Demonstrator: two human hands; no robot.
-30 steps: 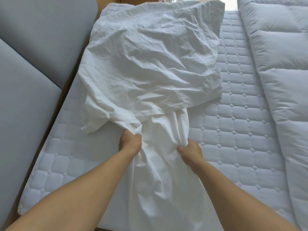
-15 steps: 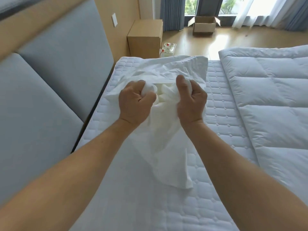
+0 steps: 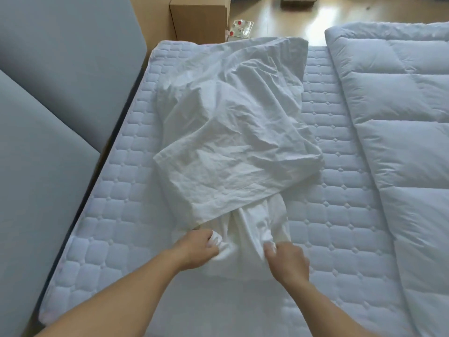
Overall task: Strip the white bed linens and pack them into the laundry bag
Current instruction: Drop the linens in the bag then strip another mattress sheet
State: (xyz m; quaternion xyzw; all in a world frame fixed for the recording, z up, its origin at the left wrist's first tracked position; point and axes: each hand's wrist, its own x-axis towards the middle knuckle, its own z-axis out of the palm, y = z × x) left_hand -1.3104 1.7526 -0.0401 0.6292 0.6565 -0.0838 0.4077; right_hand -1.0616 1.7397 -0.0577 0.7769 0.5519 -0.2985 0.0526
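The white linen (image 3: 233,132) lay crumpled across the middle of the mattress (image 3: 116,215), its broad creased part spread toward the mattress's far end and a narrower bunched tail trailing out from under it toward the near edge. The person's left grip (image 3: 194,249) was closed, its fingers curled round a wad of that tail on the mattress's near half. The right grip (image 3: 288,262) was just beside it, fingers and thumb curled and pinching the same tail on its other side, with gathered cloth between the two. A thick white duvet (image 3: 401,117) covered the right side of the mattress, apart from the linen. A grey padded headboard (image 3: 48,117) ran along the mattress's left edge. Beyond the mattress's far end stood a wooden cabinet (image 3: 199,18), and beside it a pack of bottles (image 3: 240,27) sat on the wooden floor (image 3: 279,18)
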